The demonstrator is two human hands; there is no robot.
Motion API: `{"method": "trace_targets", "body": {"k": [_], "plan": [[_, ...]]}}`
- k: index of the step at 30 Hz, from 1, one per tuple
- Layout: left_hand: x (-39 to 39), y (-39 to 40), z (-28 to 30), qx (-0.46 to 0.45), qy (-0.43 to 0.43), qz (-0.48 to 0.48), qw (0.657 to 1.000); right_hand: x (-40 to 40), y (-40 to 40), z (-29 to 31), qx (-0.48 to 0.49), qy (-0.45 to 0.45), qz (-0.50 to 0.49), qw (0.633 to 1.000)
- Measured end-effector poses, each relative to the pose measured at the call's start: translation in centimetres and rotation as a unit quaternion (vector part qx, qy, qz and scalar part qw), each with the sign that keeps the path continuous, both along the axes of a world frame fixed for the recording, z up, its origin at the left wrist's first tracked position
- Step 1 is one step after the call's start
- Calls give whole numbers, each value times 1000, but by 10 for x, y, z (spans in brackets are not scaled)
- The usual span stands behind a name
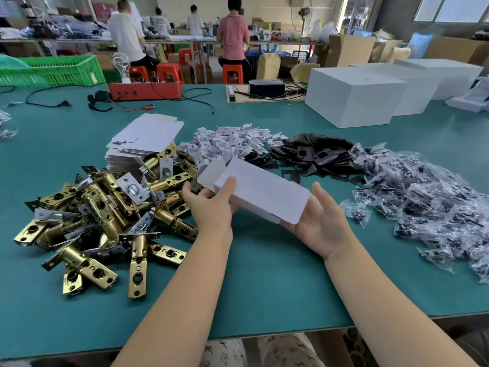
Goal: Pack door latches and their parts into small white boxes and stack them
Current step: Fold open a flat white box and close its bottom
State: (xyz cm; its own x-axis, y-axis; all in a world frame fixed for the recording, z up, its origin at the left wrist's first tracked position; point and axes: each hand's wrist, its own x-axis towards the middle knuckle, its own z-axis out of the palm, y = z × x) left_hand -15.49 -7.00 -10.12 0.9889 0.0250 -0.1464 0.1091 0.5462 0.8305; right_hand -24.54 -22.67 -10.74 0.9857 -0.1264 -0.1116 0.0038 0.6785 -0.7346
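I hold one small white box (260, 193) at the centre of the frame, my left hand (211, 207) gripping its open-flap end, my right hand (321, 223) cradling it with fingers loose. No packed boxes are stacked; latches (105, 213) lie heaped at left, flat boxes (148, 139) behind. I see no readable writing.

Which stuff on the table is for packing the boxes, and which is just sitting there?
For the job: small white box in both hands, brass latches, flat boxes, black plates, bagged screws.

Just lying about: red box, green crate, cables.
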Motion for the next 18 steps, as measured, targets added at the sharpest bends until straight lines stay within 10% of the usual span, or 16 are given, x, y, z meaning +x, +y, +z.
{"method": "trace_targets", "body": {"k": [8,18], "plan": [[1,0,5,-70,32,-152,985,11,1,-2,-27,59,-128,990],[-4,7,1,84,-108,-260,956,6,-8,0,-49,94,-121,987]]}}
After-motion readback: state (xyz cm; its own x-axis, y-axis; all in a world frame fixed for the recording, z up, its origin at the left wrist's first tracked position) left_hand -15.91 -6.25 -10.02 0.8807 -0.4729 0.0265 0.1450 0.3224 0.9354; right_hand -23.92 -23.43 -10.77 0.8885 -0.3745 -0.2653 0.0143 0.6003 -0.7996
